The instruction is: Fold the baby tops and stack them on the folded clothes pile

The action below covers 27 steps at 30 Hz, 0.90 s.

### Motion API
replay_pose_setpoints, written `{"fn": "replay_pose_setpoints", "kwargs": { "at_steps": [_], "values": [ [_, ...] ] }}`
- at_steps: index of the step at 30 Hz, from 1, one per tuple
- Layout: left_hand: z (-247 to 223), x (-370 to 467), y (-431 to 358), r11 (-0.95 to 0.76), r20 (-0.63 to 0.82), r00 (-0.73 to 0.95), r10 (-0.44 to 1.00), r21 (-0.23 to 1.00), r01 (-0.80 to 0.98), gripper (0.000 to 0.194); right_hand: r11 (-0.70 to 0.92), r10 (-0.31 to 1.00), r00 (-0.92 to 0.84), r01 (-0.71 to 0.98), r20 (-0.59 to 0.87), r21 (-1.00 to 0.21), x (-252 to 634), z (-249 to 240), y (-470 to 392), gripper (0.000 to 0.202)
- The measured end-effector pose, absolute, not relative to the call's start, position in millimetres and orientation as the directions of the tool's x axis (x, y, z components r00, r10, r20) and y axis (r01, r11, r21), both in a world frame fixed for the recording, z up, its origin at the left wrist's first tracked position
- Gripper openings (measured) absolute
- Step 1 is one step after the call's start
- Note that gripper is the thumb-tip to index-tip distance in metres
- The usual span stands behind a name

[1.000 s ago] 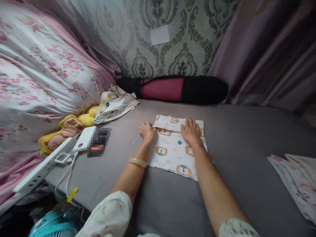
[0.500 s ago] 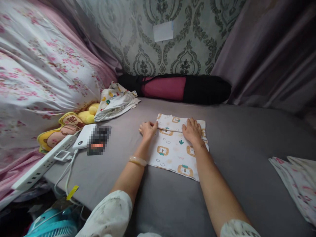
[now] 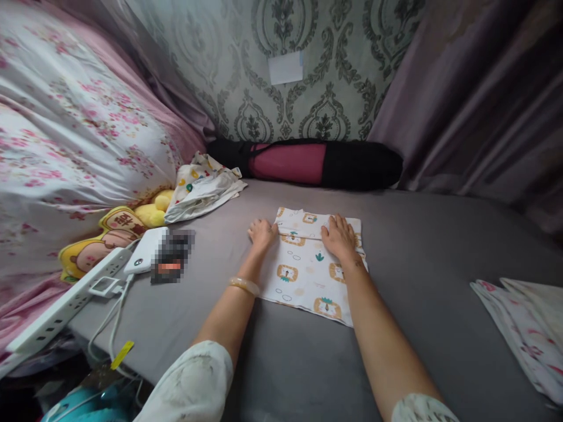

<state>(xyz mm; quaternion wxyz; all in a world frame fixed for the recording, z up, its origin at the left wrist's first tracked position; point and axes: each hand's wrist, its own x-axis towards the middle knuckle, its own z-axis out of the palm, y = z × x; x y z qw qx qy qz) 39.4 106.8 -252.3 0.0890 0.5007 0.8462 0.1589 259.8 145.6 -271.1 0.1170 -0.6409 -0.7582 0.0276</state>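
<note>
A white cloth with orange lion-face and green leaf prints lies on the grey bed sheet. Its far part is folded over toward me into a flat strip. My right hand lies flat over the right part of this strip, fingers stretched forward. At the strip's left end is my left hand, its fingers bent down onto the sheet and its thumb at the cloth's edge. Its fingertips are partly hidden. A pale bangle circles my left forearm.
Left are a power strip with cables, a white power bank, a blurred-out item, a yellow plush toy and a crumpled printed cloth. A black-and-pink long bag lies along the wall. Folded floral fabric rests at right.
The view has shifted slightly. My left fingers have loosened a little and lie lower against the sheet. My right hand stays flat on the folded strip.
</note>
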Motion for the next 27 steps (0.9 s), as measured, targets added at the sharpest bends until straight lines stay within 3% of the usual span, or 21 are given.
{"fn": "replay_pose_setpoints", "kwargs": {
  "at_steps": [2,4,7,11,19,23,27],
  "values": [
    [-243.3,41.2,111.6,0.451,-0.018,-0.472,0.882,0.326,0.831,0.03,0.168,0.979,-0.138,0.963,0.15,-0.209,256.5,-267.9,143.5,0.054],
    [-236.1,48.7,116.1,0.377,0.074,-0.416,0.906,0.303,0.875,0.03,0.189,0.974,-0.153,0.956,0.169,-0.223,249.2,-264.0,140.1,0.053],
    [-233.4,70.4,121.3,0.101,0.224,-0.174,0.959,0.306,0.947,0.028,0.29,0.95,-0.248,0.927,0.187,-0.24,233.9,-259.3,133.8,0.051],
    [-244.9,98.5,125.6,-0.13,0.194,0.07,0.979,0.314,0.941,0.037,0.367,0.927,-0.336,0.904,0.163,-0.22,221.9,-260.2,128.0,0.051],
    [-281.0,93.2,131.8,-0.046,0.172,-0.015,0.985,0.344,0.938,0.057,0.336,0.941,-0.32,0.921,0.108,-0.195,227.8,-268.0,126.3,0.051],
    [-279.4,85.8,133.3,-0.052,0.193,-0.03,0.981,0.408,0.911,0.057,0.324,0.944,-0.302,0.924,0.133,-0.203,229.9,-267.3,126.3,0.052],
    [-274.7,77.0,133.4,-0.07,0.224,-0.003,0.975,0.317,0.946,0.06,0.198,0.969,-0.162,0.961,0.186,-0.192,234.5,-269.3,127.9,0.057]
  ]
}}
